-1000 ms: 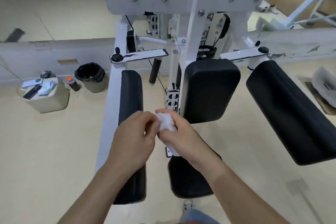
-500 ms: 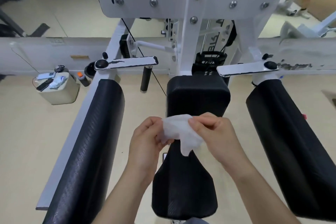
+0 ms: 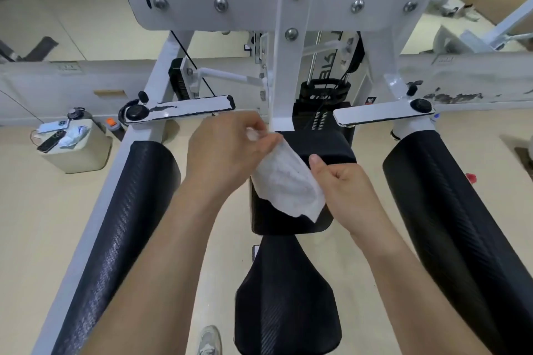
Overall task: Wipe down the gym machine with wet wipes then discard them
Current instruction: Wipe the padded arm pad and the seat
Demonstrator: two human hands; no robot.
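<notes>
- a second ago the wet wipe (image 3: 285,184) was a small scrunched ball between the two hands. now it is pulled open into a long flat sheet.
- the view has swung round too, so the machine's middle black pad (image 3: 331,147) is straight ahead.
- i think the wipe is being made ready. no rubbing on the machine shows yet, and throwing the wipe away comes much later.
- the left hand (image 3: 227,153) pinches the top corner of the wipe with its fingertips.
- the right hand (image 3: 346,190) is curled and grips the wipe's lower right edge, with the thumb sticking up.
- the wipe hangs in the air between both hands, stretched from up-left to down-right. it is in front of the middle pad and above the black seat (image 3: 288,297). i cannot tell if it touches the pad.
- the long left side pad (image 3: 129,225) is well apart from the wipe.
</notes>
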